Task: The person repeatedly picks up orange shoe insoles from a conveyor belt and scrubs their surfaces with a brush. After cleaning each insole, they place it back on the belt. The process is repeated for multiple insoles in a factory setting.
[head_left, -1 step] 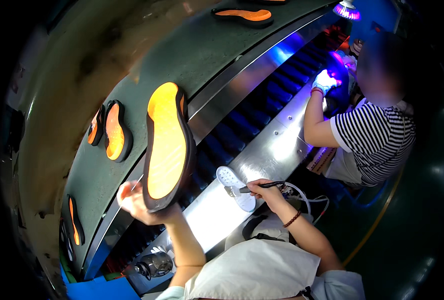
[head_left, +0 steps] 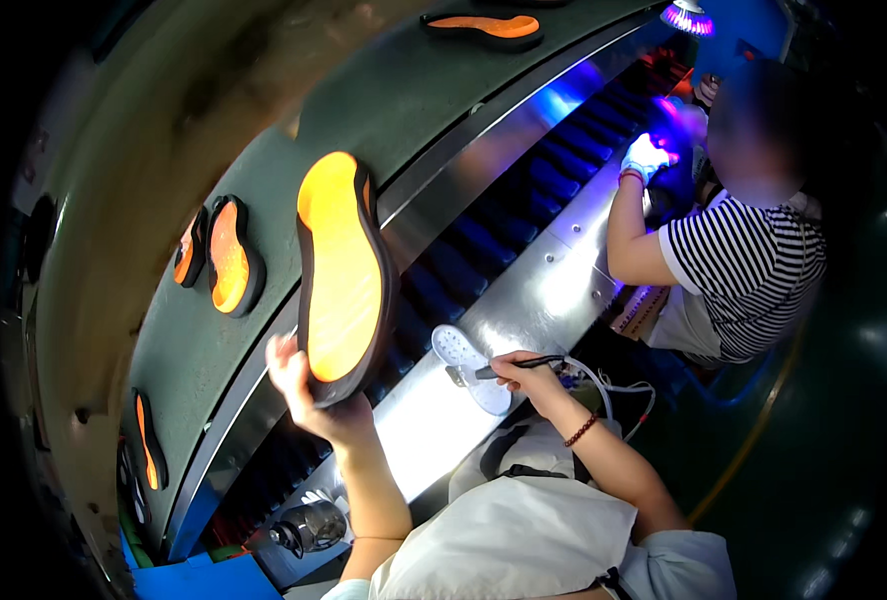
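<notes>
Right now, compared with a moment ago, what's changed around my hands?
Your left hand has moved up and right, and the large orange-and-black sole it holds has shifted slightly right. Nothing was visibly grasped or released. Your right hand still holds the brush over the pale perforated piece.

The large orange sole (head_left: 344, 275) in the left hand (head_left: 309, 403) partly obstructs access to the green surface (head_left: 394, 100). Passage exists above the metal bench (head_left: 419, 430), between left hand and pale perforated piece (head_left: 455, 346).

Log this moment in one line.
left hand: holds orange-black sole | right hand: holds black-handled brush over white perforated piece, contact unclear | green belt: more soles
</notes>
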{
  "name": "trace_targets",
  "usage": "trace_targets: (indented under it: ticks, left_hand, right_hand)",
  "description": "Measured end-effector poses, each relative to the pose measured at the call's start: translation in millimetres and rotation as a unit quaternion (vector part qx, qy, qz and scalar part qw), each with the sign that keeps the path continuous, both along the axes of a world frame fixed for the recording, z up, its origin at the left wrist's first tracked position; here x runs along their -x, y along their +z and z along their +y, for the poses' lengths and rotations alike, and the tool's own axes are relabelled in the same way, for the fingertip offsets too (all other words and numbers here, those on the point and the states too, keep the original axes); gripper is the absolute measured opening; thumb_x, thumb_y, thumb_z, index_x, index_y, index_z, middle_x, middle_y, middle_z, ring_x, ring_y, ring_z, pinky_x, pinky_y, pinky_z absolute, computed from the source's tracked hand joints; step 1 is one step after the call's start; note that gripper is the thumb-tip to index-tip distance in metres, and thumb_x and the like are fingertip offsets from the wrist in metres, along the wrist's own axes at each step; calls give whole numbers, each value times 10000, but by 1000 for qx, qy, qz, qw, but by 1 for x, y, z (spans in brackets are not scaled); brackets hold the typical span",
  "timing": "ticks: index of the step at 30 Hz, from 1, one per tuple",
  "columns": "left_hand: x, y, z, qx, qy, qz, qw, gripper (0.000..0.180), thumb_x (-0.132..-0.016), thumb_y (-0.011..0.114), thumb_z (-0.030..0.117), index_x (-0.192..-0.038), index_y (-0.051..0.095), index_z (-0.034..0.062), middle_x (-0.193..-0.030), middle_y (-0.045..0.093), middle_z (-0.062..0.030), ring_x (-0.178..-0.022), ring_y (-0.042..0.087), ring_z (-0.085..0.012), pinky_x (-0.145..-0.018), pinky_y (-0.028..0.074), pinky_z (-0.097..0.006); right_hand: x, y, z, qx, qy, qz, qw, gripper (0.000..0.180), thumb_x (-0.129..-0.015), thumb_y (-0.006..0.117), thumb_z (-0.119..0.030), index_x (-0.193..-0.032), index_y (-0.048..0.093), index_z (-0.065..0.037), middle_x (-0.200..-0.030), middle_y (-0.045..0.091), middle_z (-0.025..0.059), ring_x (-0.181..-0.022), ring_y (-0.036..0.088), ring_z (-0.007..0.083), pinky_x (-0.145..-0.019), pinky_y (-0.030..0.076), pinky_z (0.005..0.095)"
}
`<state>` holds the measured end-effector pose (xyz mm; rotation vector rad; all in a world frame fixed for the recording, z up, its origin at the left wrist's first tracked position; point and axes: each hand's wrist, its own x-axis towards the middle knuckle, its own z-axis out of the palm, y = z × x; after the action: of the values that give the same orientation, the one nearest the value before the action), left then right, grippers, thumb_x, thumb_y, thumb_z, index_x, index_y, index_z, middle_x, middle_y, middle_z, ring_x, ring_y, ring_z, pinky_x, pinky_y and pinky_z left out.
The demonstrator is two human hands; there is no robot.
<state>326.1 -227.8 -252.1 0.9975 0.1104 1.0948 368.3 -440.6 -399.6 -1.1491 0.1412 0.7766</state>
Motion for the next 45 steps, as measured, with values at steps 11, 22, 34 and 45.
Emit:
trace_targets:
  ticks: [11,22,34,45]
  left_hand:
    - [128,-56,59,290,-449,53,843,514,-699,513,138,-1147,445,-104,-1166,493,-255,-1031,531,-365,-903,421,-463]
    - [168,-38,37,99,-512,-28,853,906,-682,585,610,-1346,261,86,-1336,355,-128,-1184,398,-329,-962,352,-458]
    - [166,-49,2,332,-433,-86,834,849,-742,358,714,-1322,281,98,-1268,411,-172,-1127,436,-356,-943,367,-454]
    - [136,-80,-39,273,-301,6,914,781,-799,101,694,-1305,306,135,-1222,452,-71,-1085,475,-199,-923,387,-332]
  right_hand:
    - [51,-6,25,-47,-81,1,996,241,-825,599,-217,-926,597,2,-772,608,35,-665,571,81,-589,430,186]
    - [98,8,-7,-37,-119,-54,991,263,-772,626,-40,-1022,578,25,-863,618,69,-723,574,102,-641,463,189]
    - [78,125,35,-154,138,-187,960,194,-717,642,-39,-899,622,27,-840,633,101,-778,592,131,-752,466,242]
    - [33,151,100,-53,271,-302,912,144,-731,635,-4,-870,633,32,-800,646,89,-732,600,106,-692,487,228]
